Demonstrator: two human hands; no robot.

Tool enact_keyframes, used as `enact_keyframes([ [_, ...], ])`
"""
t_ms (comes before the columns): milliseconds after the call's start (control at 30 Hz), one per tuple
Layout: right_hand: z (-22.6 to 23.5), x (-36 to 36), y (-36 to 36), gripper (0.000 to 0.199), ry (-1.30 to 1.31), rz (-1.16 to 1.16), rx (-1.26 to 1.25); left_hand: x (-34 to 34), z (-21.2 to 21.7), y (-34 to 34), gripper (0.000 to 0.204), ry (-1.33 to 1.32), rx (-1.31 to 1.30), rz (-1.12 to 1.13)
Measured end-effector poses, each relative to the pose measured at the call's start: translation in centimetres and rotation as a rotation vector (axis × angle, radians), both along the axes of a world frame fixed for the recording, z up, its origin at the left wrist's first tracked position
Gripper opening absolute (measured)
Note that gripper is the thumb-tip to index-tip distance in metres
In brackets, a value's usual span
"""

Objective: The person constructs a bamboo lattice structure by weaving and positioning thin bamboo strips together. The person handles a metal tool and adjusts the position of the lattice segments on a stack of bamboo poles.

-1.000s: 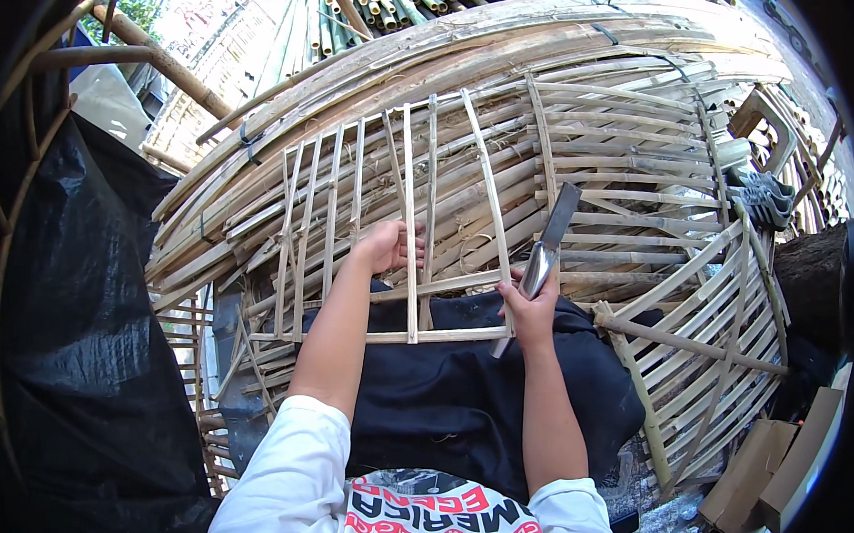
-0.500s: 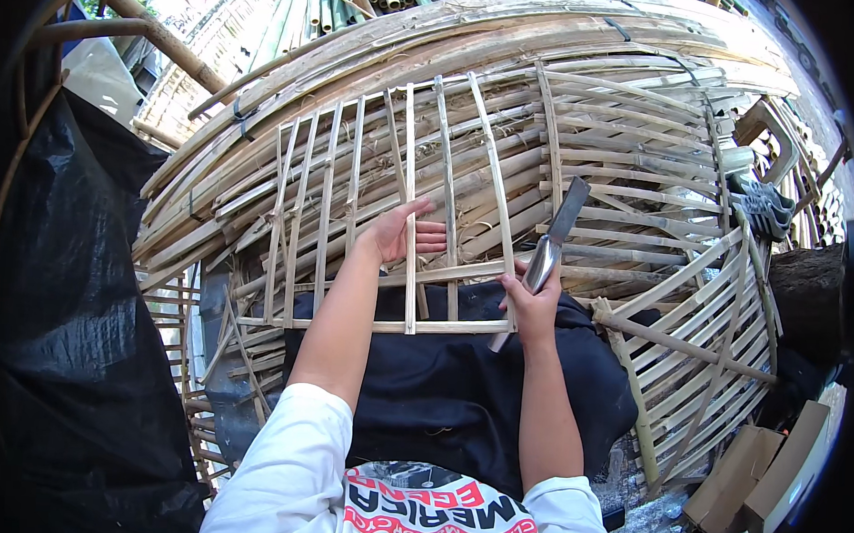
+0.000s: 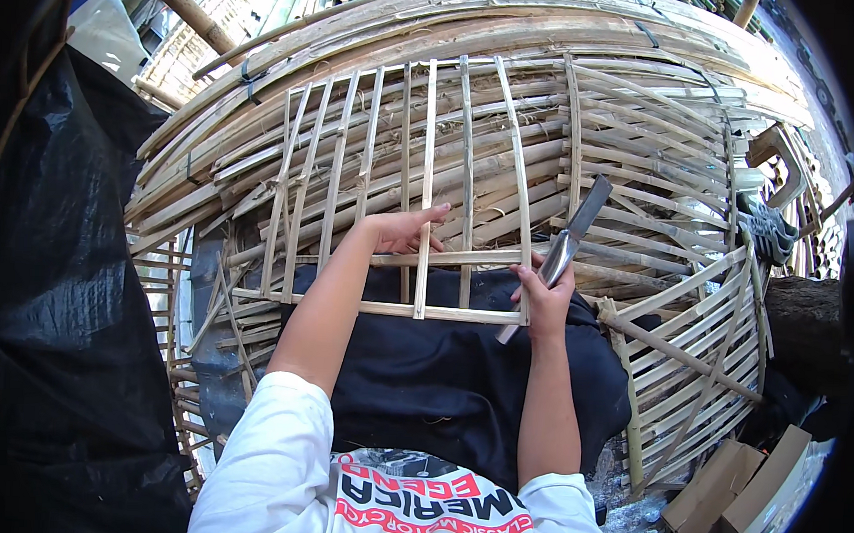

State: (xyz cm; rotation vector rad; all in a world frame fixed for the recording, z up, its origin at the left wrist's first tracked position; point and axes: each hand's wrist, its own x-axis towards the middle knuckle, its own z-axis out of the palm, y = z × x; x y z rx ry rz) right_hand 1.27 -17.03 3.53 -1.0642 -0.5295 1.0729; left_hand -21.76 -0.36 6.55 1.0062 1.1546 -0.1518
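Note:
A lattice panel of split-bamboo slats [image 3: 377,308] stands over my lap, its long slats pointing away from me. My left hand [image 3: 400,232] reaches behind one upright slat, just above a crosspiece [image 3: 485,258]. Its fingers are apart, with the thumb side raised; some fingertips are partly hidden. Closed in my right hand [image 3: 545,305] is a knife [image 3: 563,251] with a dark, blunt-ended blade and a shiny metal grip. The blade points up and away to the right. That same hand is against the panel's near right corner; whether it also grips the slat is unclear.
Dark cloth [image 3: 422,381] covers my lap. Stacked bamboo strips [image 3: 379,50] fill the area beyond, and another slatted panel [image 3: 641,171] lies to the right. A slatted piece [image 3: 699,374] and cardboard box [image 3: 722,484] are at lower right. Black sheeting [image 3: 74,280] hangs left.
My left hand has turned, its stretched fingers now partly bent beside the slat. The panel, my right hand and the knife appear slightly farther right in view.

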Motion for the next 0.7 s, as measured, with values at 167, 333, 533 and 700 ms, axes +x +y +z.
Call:
enact_keyframes([
  [167,-0.1,-0.1,0.1,0.043,-0.016,0.0,0.01,0.7,0.6,-0.2,0.089,0.134,0.194,-0.063],
  [333,-0.3,0.0,0.0,0.041,-0.02,-0.007,-0.007,2.4,3.9,-5.0,0.083,0.398,1.356,0.242],
  [533,-0.2,0.2,-0.1,0.043,-0.031,-0.003,0.013,8.0,7.4,-8.3,0.066,0.286,1.188,-0.039],
  [700,-0.3,0.0,0.1,0.046,-0.024,-0.002,0.007,7.7,6.0,-6.7,0.048,0.423,1.447,-0.058],
])
